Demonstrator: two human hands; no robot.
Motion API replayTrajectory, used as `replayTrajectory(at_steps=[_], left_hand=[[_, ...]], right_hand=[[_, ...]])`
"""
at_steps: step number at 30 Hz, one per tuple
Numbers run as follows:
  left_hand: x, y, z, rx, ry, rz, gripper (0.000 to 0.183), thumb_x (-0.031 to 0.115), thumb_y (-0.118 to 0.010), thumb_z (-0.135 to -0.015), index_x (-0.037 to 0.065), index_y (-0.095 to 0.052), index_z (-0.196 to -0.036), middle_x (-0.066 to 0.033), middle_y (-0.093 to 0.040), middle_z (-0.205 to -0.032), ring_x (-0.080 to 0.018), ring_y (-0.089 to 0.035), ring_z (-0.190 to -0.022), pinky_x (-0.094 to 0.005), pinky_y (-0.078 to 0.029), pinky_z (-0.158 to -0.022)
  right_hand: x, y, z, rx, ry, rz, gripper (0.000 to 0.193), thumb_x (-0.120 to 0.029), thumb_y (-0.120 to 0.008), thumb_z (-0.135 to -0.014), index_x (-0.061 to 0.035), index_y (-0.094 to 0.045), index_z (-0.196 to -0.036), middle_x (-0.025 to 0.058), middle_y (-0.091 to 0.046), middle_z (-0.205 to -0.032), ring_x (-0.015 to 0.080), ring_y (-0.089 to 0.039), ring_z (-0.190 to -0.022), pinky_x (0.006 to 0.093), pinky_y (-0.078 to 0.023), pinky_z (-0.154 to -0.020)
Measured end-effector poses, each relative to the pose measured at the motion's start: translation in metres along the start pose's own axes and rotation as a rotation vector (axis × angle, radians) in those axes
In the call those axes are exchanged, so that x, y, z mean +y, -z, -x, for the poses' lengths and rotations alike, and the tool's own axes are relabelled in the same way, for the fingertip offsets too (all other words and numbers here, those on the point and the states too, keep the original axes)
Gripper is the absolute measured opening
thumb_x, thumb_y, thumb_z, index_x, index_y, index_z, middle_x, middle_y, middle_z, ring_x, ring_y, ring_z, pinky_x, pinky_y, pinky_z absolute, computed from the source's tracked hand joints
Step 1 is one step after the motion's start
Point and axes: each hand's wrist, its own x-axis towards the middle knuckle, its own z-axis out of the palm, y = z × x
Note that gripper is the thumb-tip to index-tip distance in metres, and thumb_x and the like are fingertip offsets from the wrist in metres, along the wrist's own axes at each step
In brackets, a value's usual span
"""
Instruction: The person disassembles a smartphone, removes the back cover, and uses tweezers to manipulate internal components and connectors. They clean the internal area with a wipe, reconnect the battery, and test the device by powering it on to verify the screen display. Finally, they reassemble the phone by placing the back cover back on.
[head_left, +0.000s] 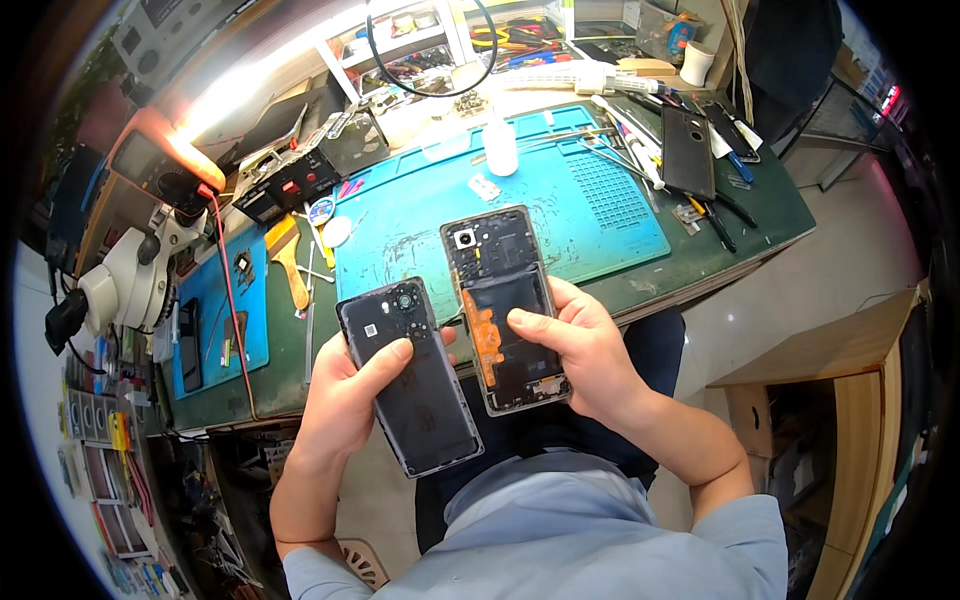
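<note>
We're pinching dark smartphone body (420, 390) in left hand (350, 385), opened smartphone (495, 255) in right hand (590, 355) — thumbs pressing faces, fingers wrapping behind, both near green workbench (765, 225). Judging both light, stiff; opened one looking fragile — frame edges suiting grip. White bottle (500, 148) crowding blue repair mat (400, 245).

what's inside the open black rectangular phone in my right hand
The open black rectangular phone shows a silver-framed square camera, an orange strip at left and a black panel. Your right hand partly covers the panel; anything beneath these parts is hidden.
</note>
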Motion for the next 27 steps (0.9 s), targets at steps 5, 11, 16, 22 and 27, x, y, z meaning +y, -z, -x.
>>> replayTrajectory(at_steps=[5,11,16,22,27], left_hand=[[0.000,-0.001,0.007,-0.019,0.013,0.009,0.036,0.014,-0.063,-0.103,-0.005,-0.056,-0.133,-0.0254,-0.071,-0.124,-0.0284,-0.074,-0.105,-0.0421,-0.062,-0.091],[-0.002,0.002,0.010,-0.009,0.042,0.042,0.037,0.014,-0.064,-0.103,-0.005,-0.056,-0.133,-0.0253,-0.071,-0.124,-0.0283,-0.074,-0.104,-0.0423,-0.062,-0.091],[-0.002,0.004,0.014,-0.003,0.057,0.038,0.038,0.014,-0.063,-0.103,-0.005,-0.055,-0.135,-0.0253,-0.070,-0.125,-0.0284,-0.074,-0.105,-0.0424,-0.062,-0.091],[-0.003,0.005,0.018,-0.005,0.069,0.043,0.038,0.014,-0.063,-0.103,-0.007,-0.054,-0.135,-0.0255,-0.069,-0.126,-0.0286,-0.073,-0.107,-0.0430,-0.061,-0.094],[-0.003,0.001,0.024,0.001,0.068,0.056,0.038,0.014,-0.063,-0.103,-0.007,-0.055,-0.134,-0.0254,-0.069,-0.127,-0.0287,-0.072,-0.108,-0.0431,-0.060,-0.095]], right_hand=[[-0.004,0.000,0.002,0.025,-0.019,0.035,0.025,-0.005,-0.061,-0.101,0.0009,-0.061,-0.126,0.0097,-0.073,-0.114,0.0117,-0.073,-0.094,0.0305,-0.062,-0.081],[-0.002,0.002,0.001,0.030,-0.058,0.016,0.024,-0.006,-0.061,-0.101,0.0011,-0.063,-0.124,0.0093,-0.074,-0.111,0.0121,-0.073,-0.092,0.0306,-0.063,-0.080],[-0.002,0.001,0.001,0.039,-0.061,0.013,0.023,-0.006,-0.061,-0.101,0.0013,-0.063,-0.123,0.0092,-0.074,-0.110,0.0122,-0.073,-0.092,0.0304,-0.062,-0.080],[-0.003,-0.001,0.000,0.047,-0.072,0.018,0.023,-0.006,-0.061,-0.101,0.0010,-0.064,-0.122,0.0090,-0.074,-0.110,0.0122,-0.073,-0.092,0.0305,-0.062,-0.081],[-0.004,-0.001,0.001,0.066,-0.075,0.019,0.023,-0.006,-0.061,-0.101,0.0012,-0.064,-0.122,0.0089,-0.074,-0.110,0.0123,-0.073,-0.092,0.0310,-0.062,-0.081]])
